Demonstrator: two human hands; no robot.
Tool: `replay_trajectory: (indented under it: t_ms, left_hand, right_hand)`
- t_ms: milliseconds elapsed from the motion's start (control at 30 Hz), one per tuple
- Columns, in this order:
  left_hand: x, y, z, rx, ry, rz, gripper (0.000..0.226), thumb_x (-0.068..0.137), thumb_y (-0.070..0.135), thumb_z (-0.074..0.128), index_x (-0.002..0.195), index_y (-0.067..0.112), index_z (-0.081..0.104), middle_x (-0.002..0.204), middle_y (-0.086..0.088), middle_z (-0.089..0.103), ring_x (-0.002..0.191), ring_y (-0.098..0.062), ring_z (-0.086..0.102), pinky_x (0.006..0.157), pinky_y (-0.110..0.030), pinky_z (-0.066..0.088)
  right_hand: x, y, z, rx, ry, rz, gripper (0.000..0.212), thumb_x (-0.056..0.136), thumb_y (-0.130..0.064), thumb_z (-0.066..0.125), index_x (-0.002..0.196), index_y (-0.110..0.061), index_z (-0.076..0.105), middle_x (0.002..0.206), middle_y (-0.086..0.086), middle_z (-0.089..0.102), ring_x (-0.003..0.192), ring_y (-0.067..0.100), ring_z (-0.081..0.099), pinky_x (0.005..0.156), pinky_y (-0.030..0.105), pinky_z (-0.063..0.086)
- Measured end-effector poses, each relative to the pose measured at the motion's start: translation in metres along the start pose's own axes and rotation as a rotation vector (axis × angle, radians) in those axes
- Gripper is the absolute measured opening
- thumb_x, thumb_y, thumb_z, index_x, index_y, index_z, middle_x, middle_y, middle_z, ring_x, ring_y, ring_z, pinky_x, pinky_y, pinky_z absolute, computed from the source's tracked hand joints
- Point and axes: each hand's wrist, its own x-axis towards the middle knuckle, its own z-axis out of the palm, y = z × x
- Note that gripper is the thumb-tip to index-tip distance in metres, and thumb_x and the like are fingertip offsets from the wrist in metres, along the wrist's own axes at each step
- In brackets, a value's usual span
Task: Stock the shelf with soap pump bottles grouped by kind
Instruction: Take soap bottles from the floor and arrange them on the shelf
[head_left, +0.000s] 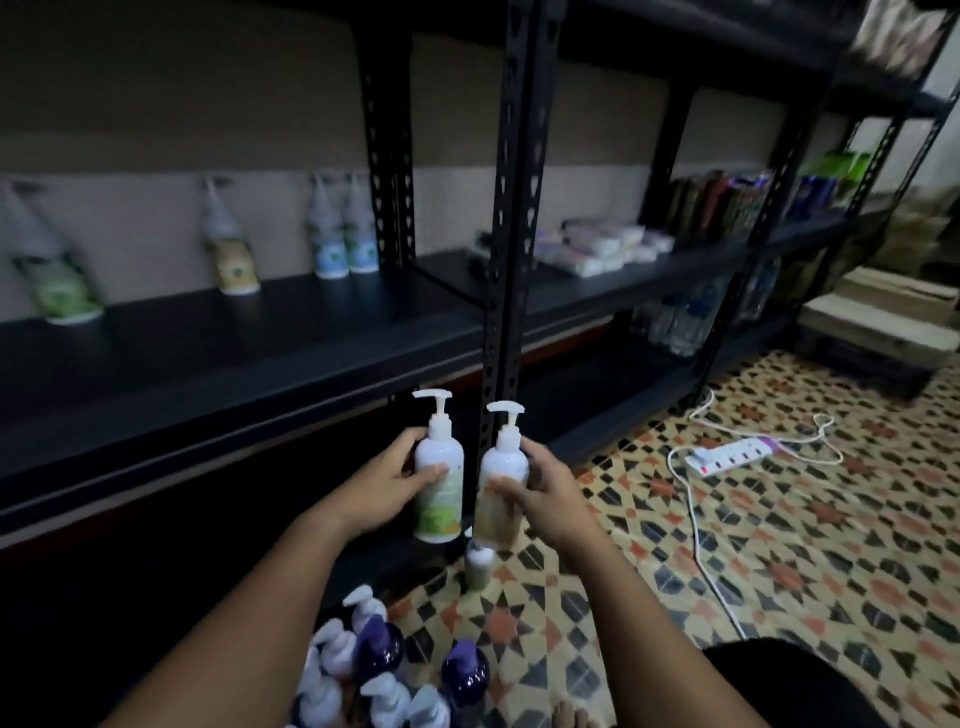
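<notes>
head view, below the black metal shelf (218, 332): your left hand (387, 480) grips a white green-labelled pump bottle (439, 480), your right hand (540, 491) a white tan-labelled pump bottle (501, 491), fingers curled round each. step: carrying. next, probably set each beside its shelf match.

Left hand (387, 480) grips a green-label bottle (439, 478), right hand (543, 486) a tan-label bottle (501, 480), before the shelf (208, 353)

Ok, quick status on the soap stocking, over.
Left hand grips green-label bottle, right hand grips tan-label bottle. Both held upright below the shelf. Four bottles already shelved. Nothing in the way.
</notes>
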Motion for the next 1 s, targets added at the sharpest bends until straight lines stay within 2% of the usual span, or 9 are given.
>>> replay_trajectory:
  t_ms: [67, 200, 300, 367, 500, 600, 700, 833, 1000]
  left_hand:
    - [-0.008, 0.023, -0.010, -0.045, 0.045, 0.041, 0.044, 0.085, 0.063, 0.066, 0.126, 0.055, 0.053, 0.128, 0.015, 0.067, 0.121, -0.009, 0.064, 0.106, -0.044, 0.052]
    - [-0.023, 0.057, -0.020, -0.124, 0.171, 0.140, 0.053, 0.094, 0.061, 0.059, 0.142, 0.043, 0.046, 0.136, 0.016, 0.061, 0.125, -0.005, 0.058, 0.113, -0.042, 0.046]
    - [-0.032, 0.071, -0.022, -0.217, 0.270, 0.186, 0.051, 0.093, 0.064, 0.058, 0.141, 0.054, 0.041, 0.138, 0.021, 0.058, 0.128, -0.001, 0.056, 0.112, -0.035, 0.044]
    - [-0.037, 0.074, -0.021, -0.261, 0.342, 0.220, 0.049, 0.101, 0.051, 0.052, 0.147, 0.048, 0.036, 0.141, 0.018, 0.055, 0.127, 0.000, 0.055, 0.107, -0.029, 0.044]
    - [-0.044, 0.073, -0.015, -0.328, 0.450, 0.212, 0.040, 0.108, 0.038, 0.041, 0.148, 0.037, 0.040, 0.135, 0.014, 0.058, 0.112, 0.006, 0.061, 0.086, -0.013, 0.049]
    - [-0.042, 0.071, -0.014, -0.333, 0.507, 0.199, 0.031, 0.107, 0.047, 0.044, 0.137, 0.042, 0.049, 0.129, 0.011, 0.063, 0.114, -0.006, 0.062, 0.097, -0.029, 0.049]
    - [-0.041, 0.072, -0.018, -0.296, 0.542, 0.187, 0.038, 0.087, 0.061, 0.053, 0.122, 0.047, 0.056, 0.114, 0.010, 0.070, 0.100, -0.006, 0.067, 0.091, -0.035, 0.052]
    - [-0.045, 0.076, -0.020, -0.135, 0.633, 0.165, 0.057, 0.070, 0.055, 0.087, 0.115, 0.043, 0.054, 0.096, 0.014, 0.073, 0.085, -0.003, 0.069, 0.079, -0.028, 0.056]
    - [-0.044, 0.074, -0.023, -0.071, 0.759, 0.156, 0.067, 0.066, 0.031, 0.094, 0.110, 0.033, 0.043, 0.104, 0.009, 0.062, 0.087, -0.006, 0.064, 0.072, -0.026, 0.052]
  right_hand:
    - [0.002, -0.025, -0.003, 0.005, 0.027, -0.035, 0.067, 0.081, -0.044, 0.079, 0.141, -0.031, 0.052, 0.125, -0.009, 0.067, 0.113, 0.012, 0.066, 0.096, 0.045, 0.057]
    - [0.003, -0.068, -0.003, 0.039, 0.099, -0.126, 0.048, 0.085, -0.033, 0.079, 0.129, -0.023, 0.063, 0.112, -0.007, 0.072, 0.101, 0.008, 0.069, 0.093, 0.043, 0.058]
    - [0.004, -0.090, 0.005, 0.107, 0.107, -0.173, 0.046, 0.081, -0.051, 0.075, 0.121, -0.030, 0.066, 0.109, -0.010, 0.073, 0.100, 0.008, 0.070, 0.092, 0.045, 0.058]
    - [0.009, -0.097, 0.011, 0.128, 0.086, -0.184, 0.049, 0.080, -0.062, 0.069, 0.120, -0.035, 0.065, 0.111, -0.011, 0.072, 0.101, 0.009, 0.070, 0.093, 0.047, 0.058]
    - [0.014, -0.100, 0.031, 0.150, 0.088, -0.249, 0.033, 0.097, -0.050, 0.059, 0.126, -0.036, 0.061, 0.117, -0.010, 0.069, 0.107, 0.007, 0.067, 0.097, 0.045, 0.055]
    - [0.017, -0.092, 0.047, 0.200, 0.121, -0.243, 0.036, 0.102, -0.050, 0.049, 0.136, -0.036, 0.055, 0.128, -0.012, 0.064, 0.117, 0.004, 0.061, 0.104, 0.040, 0.050]
    - [0.021, -0.094, 0.056, 0.254, 0.140, -0.194, 0.042, 0.099, -0.061, 0.043, 0.134, -0.039, 0.054, 0.128, -0.011, 0.064, 0.117, 0.006, 0.061, 0.105, 0.040, 0.048]
    - [0.028, -0.097, 0.060, 0.220, 0.128, -0.163, 0.076, 0.065, -0.081, 0.067, 0.129, -0.042, 0.053, 0.117, -0.012, 0.066, 0.108, 0.009, 0.065, 0.097, 0.040, 0.054]
    - [0.033, -0.096, 0.063, 0.207, 0.174, -0.109, 0.082, 0.044, -0.055, 0.095, 0.110, -0.042, 0.047, 0.108, -0.004, 0.067, 0.094, 0.016, 0.071, 0.084, 0.046, 0.060]
